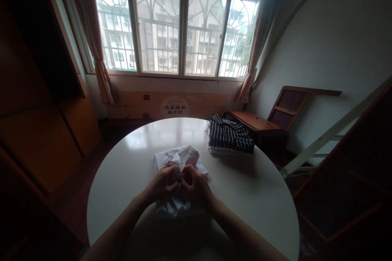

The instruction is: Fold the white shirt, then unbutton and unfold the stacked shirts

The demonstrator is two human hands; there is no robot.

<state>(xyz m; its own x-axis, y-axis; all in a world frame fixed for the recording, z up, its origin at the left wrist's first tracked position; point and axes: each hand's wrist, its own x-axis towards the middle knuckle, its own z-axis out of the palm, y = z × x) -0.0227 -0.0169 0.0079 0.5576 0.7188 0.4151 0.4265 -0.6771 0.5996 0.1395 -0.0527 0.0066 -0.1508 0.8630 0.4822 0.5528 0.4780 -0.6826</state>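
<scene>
- Shirt [179, 163]: white, crumpled, lying on the round white bench [251, 195], near the middle and toward the near edge, right in front of the person.
- Left hand [163, 182]: on the shirt, fingers curled in and pinching the cloth at its centre.
- Right hand [196, 185]: also on the shirt, fingers bent, gripping the same bit of cloth. The two hands touch each other at the fingertips.
- What exactly sits between the fingertips (button, seam) is too small and dark to tell.
- Both forearms come in from the near edge of the bench and meet over the shirt; part of the shirt shows beyond the hands and part below them.
- Striped cloth [230, 135]: dark with thin white stripes, folded, at the far right edge of the bench, well apart from the shirt. It rests on a thin pale layer.
- Wooden table [254, 121]: low, brown, just behind the striped cloth, against the right wall; a wooden frame [290, 104] leans behind it.
- Window [177, 28]: wide, barred, with curtains at both sides; apartment block outside.
- Box [174, 106] with printed characters stands under the sill.
- Room is dim; bench top reflects the window light.
</scene>
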